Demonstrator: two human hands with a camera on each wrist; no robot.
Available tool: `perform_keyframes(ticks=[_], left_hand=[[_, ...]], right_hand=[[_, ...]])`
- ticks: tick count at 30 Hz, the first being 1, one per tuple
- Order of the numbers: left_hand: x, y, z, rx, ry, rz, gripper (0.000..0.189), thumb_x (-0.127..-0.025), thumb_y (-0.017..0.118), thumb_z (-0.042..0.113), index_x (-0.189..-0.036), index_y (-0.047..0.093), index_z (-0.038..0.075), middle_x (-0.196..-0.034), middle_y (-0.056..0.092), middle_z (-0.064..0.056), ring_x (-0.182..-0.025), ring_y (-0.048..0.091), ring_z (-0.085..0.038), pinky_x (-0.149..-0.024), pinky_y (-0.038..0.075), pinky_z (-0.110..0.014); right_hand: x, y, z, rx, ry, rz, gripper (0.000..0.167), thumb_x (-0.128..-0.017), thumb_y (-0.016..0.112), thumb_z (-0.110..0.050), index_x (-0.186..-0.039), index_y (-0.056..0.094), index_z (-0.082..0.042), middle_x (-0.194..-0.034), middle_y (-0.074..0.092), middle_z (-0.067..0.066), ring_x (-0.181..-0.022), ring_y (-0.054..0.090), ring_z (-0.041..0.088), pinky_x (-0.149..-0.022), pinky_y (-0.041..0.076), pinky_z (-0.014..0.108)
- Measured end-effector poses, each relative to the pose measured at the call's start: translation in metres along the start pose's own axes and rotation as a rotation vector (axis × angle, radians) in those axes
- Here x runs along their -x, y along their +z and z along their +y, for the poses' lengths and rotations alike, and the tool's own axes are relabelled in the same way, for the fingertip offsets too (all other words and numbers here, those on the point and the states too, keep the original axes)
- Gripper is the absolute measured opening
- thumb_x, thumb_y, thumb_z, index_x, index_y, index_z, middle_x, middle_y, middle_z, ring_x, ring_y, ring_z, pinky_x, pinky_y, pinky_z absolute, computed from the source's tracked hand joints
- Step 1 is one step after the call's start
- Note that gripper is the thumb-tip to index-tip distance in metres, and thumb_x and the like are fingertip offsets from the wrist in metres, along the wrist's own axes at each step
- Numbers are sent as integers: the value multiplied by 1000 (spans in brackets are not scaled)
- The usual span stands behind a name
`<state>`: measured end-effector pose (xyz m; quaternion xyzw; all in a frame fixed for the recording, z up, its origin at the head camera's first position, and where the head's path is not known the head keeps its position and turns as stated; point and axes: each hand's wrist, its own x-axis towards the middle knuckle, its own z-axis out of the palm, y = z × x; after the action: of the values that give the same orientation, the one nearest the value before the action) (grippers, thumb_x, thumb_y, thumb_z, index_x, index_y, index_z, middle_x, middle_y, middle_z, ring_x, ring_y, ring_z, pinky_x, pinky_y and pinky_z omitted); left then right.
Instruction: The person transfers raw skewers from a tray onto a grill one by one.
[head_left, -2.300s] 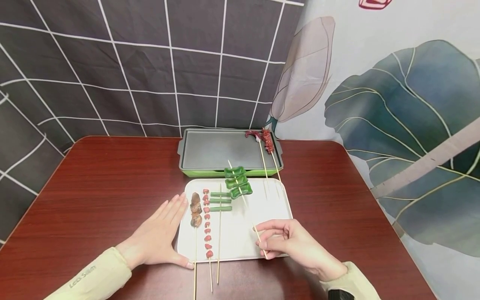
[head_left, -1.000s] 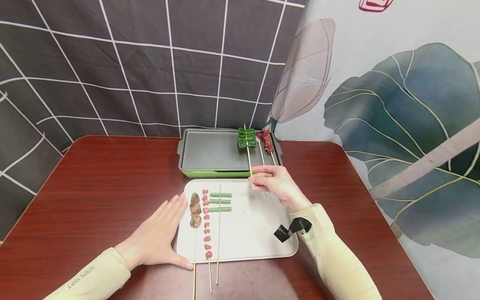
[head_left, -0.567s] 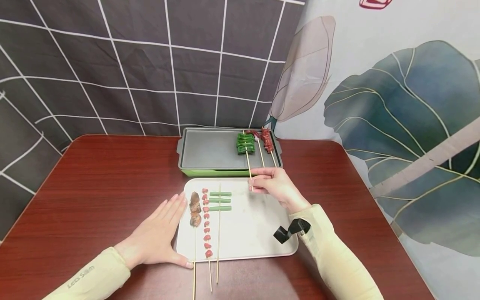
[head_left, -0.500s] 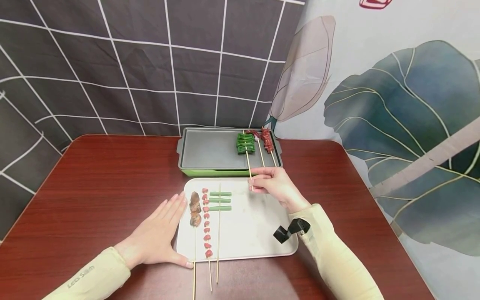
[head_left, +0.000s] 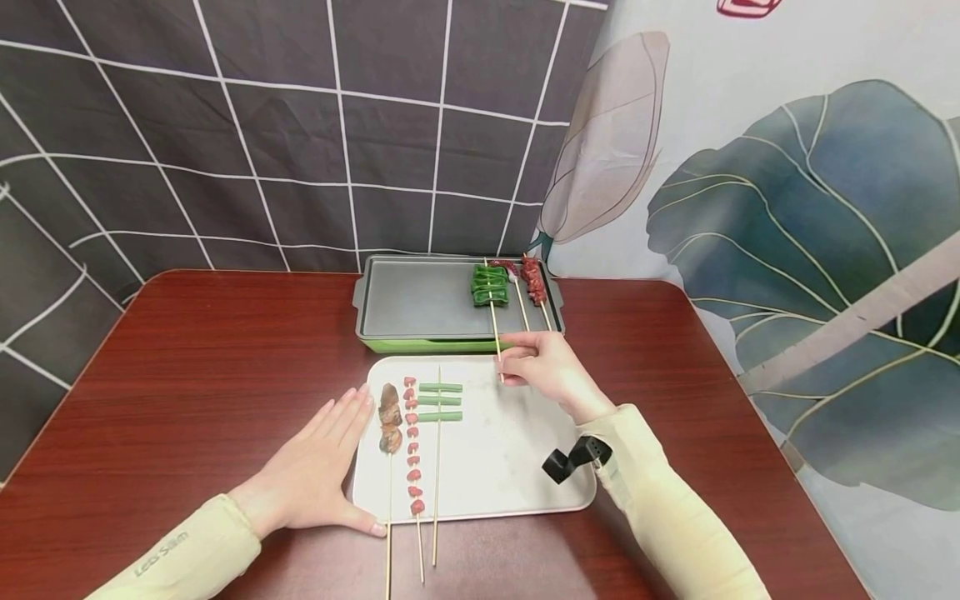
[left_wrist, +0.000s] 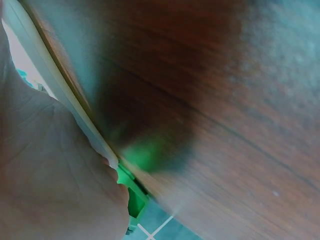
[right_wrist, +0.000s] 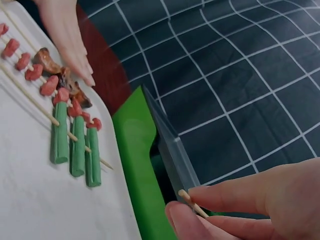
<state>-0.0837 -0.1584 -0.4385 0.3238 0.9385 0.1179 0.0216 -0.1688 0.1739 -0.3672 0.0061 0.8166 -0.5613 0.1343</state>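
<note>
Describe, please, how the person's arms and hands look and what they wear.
The left sleeve carries small dark lettering near the cuff; the right sleeve has a black device at the wrist. Both are pale yellow. The left hand and right hand wear no gloves.

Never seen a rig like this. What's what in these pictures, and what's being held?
There's no machine: it's a person's bare hands. The wide picture is taken from the head, looking down; the other two come from the left and right wrists. The right hand pinches the stick of a green skewer, its food end on or just over a gray griddle, beside two reddish skewers. The left hand lies along the left edge of a white tray, which carries brown, red-piece and green-stalk skewers.
</note>
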Motion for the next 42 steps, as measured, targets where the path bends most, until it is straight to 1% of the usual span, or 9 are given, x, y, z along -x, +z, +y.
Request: perform_keyframes(ticks=[6, 10, 14, 17, 21, 25, 29, 34, 42], left_hand=[[0, 0, 0, 2, 1, -1, 151, -59, 53, 100, -155, 24, -13, -163, 18, -28, -150, 20, -40, -122, 17, -51], [0, 0, 0, 2, 0, -3, 151, -59, 53, 100, -155, 24, -13, -163, 18, -28, -150, 20, -40, -122, 17, -51], [0, -1, -1, 2, -1, -8, 150, -60, 53, 100, -154, 25, -13, -162, 21, -29, -150, 21, -40, -122, 17, -51], [0, 0, -1, 6, -1, -4, 150, -60, 53, 100, -154, 25, -13, -162, 22, -29, -150, 21, -40, -122, 18, -52], [0, 2, -3, 17, 13, 26, 150, -59, 55, 99, -154, 26, -14, -161, 25, -30, -149, 23, -41, -122, 19, -52], [0, 3, -4, 14, 21, 42, 150, -59, 56, 98, -153, 27, -14, -160, 26, -31, -149, 24, -42, -122, 19, -51], [0, 1, -2, 5, 10, 22, 150, -59, 54, 100, -154, 26, -14, -161, 23, -30, -150, 22, -40, -122, 19, -51], [0, 0, -1, 7, -6, -3, 151, -59, 52, 100, -155, 24, -13, -162, 21, -30, -150, 21, -39, -122, 18, -51], [0, 1, -2, 6, -7, -3, 150, -59, 53, 100, -155, 25, -13, -162, 20, -29, -150, 21, -39, -122, 18, -51]], right_hand=[[12, -4, -5, 194, -85, 61, 48, -90, 75, -6, -136, 64, -3, -101, 75, 8, -86, 73, 17, -79, 59, 31], [23, -8, -10, 236, -135, 94, 45, -89, 78, -14, -133, 68, -7, -102, 75, 3, -86, 72, 16, -78, 56, 34], [32, -14, -12, 207, -151, 138, 43, -89, 79, -16, -130, 70, -7, -105, 75, 5, -87, 73, 21, -81, 56, 35], [36, -20, -9, 165, -137, 163, 42, -90, 78, -16, -129, 70, -4, -106, 75, 8, -90, 72, 24, -81, 56, 33], [43, -26, -2, 84, -114, 151, 41, -91, 76, -15, -129, 68, -1, -108, 74, 12, -95, 73, 22, -85, 58, 29], [55, -26, 3, 47, -121, 143, 38, -90, 77, -14, -125, 70, 0, -106, 75, 12, -94, 73, 20, -85, 58, 29], [69, -22, 8, 19, -111, 117, 37, -89, 79, -13, -123, 72, -1, -103, 76, 10, -94, 74, 24, -84, 59, 30], [86, -11, 17, -25, -78, 43, 39, -89, 80, -15, -123, 71, 1, -102, 76, 10, -96, 73, 28, -84, 59, 31], [105, 11, 34, -104, -38, -127, 41, -92, 77, -16, -124, 67, 8, -106, 74, 17, -95, 73, 21, -86, 59, 30]])
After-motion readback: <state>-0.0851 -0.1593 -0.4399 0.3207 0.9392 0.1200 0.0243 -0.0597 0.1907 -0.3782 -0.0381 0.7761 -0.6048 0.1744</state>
